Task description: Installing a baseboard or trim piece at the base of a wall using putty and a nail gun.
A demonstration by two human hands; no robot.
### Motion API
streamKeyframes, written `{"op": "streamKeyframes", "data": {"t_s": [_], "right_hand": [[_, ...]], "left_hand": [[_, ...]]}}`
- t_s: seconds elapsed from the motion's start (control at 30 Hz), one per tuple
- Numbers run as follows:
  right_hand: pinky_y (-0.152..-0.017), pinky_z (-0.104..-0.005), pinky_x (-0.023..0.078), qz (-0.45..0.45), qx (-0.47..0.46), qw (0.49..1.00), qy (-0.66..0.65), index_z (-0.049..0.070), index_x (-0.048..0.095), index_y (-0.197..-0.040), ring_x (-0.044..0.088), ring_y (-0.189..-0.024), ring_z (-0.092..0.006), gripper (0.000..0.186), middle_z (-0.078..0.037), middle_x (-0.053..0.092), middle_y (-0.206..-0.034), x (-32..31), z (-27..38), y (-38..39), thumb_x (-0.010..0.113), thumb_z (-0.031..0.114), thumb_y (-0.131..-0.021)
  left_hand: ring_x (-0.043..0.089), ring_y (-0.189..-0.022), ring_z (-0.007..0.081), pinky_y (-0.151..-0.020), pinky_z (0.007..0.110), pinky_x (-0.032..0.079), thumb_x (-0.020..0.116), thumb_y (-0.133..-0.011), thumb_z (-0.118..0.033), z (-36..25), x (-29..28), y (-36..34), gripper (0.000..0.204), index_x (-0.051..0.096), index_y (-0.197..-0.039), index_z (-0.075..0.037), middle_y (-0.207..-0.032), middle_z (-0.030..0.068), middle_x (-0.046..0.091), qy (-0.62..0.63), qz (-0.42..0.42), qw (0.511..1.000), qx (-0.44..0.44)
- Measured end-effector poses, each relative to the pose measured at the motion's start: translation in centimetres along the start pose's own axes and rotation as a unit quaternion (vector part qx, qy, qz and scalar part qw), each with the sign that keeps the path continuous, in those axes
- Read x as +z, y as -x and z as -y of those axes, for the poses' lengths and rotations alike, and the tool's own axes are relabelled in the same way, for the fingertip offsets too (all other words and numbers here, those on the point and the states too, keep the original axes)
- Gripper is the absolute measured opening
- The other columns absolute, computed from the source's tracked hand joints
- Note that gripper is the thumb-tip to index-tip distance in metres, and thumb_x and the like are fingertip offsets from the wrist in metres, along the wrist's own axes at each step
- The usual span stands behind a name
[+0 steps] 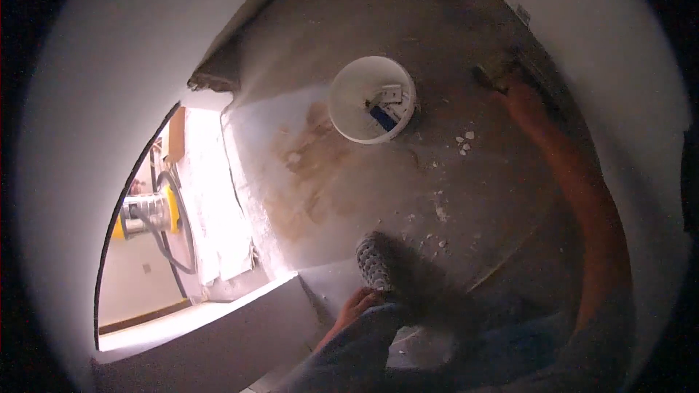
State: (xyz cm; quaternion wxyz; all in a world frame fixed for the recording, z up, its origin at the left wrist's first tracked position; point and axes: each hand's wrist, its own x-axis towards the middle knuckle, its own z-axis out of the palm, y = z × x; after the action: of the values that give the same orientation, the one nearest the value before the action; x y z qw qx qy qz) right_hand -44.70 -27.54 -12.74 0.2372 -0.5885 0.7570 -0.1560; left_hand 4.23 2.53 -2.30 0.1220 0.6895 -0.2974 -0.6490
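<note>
My left hand (pixel 353 309) is low in the middle, fingers bent and together beside a grey textured shoe (pixel 375 262) and partly hidden by a blue-grey clothed leg (pixel 368 342); what it grips, if anything, is unclear. Up at the right, my right hand (pixel 513 91) reaches out with fingers closed round a dark yellowish-green thing, too dim to make out, low against the floor's edge by the wall. A white bucket (pixel 346 105) stands to its left, holding a blue item and several white pieces. Small white chunks (pixel 464 144) lie between bucket and right forearm.
The grey floor (pixel 437 196) has brown stains and white debris. Pale walls (pixel 622 65) curve around both sides. At left, a low opening has a bright sill (pixel 226 291), with a silver-and-yellow canister machine (pixel 145 215) and hose beyond it.
</note>
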Motion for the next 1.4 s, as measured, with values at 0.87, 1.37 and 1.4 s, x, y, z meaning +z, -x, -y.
{"op": "streamKeyframes", "data": {"t_s": [0.87, 1.37, 1.4], "right_hand": [[-0.070, -0.0477, 0.053, -0.054, -0.043, 0.994, 0.084, -0.006, 0.060, -0.107, 0.066, -0.080, -0.0384, 0.042, -0.024, 0.066, -0.090, 1.2, -4.2, -0.1, 0.063, 0.028, -0.083], [-0.067, -0.0439, 0.055, -0.106, -0.035, 0.994, 0.006, -0.007, 0.053, -0.116, 0.066, -0.081, -0.0360, 0.056, -0.021, 0.065, -0.093, -0.3, -2.1, 1.5, 0.067, 0.033, -0.080], [-0.067, -0.0439, 0.055, -0.106, -0.041, 0.994, 0.003, -0.007, 0.052, -0.117, 0.066, -0.082, -0.0360, 0.057, -0.021, 0.065, -0.095, -0.3, -1.8, 1.4, 0.067, 0.034, -0.080]], "left_hand": [[0.061, -0.090, 0.0183, -0.083, 0.030, 0.046, 0.062, -0.091, -0.015, 1.3, 1.0, -1.8, 0.013, 0.064, -0.094, -0.003, -0.089, 0.0069, 0.064, -0.005, -0.015, 1.000, 0.026], [0.061, -0.086, 0.0176, -0.078, 0.031, 0.048, 0.058, -0.094, -0.020, -2.3, 1.2, -4.2, 0.018, 0.062, -0.098, -0.002, -0.089, 0.0075, 0.065, -0.024, -0.041, 0.999, -0.009], [0.061, -0.086, 0.0175, -0.078, 0.031, 0.048, 0.058, -0.094, -0.020, -2.6, 1.1, -4.1, 0.019, 0.062, -0.099, -0.002, -0.089, 0.0076, 0.065, -0.030, -0.039, 0.999, -0.009]]}}
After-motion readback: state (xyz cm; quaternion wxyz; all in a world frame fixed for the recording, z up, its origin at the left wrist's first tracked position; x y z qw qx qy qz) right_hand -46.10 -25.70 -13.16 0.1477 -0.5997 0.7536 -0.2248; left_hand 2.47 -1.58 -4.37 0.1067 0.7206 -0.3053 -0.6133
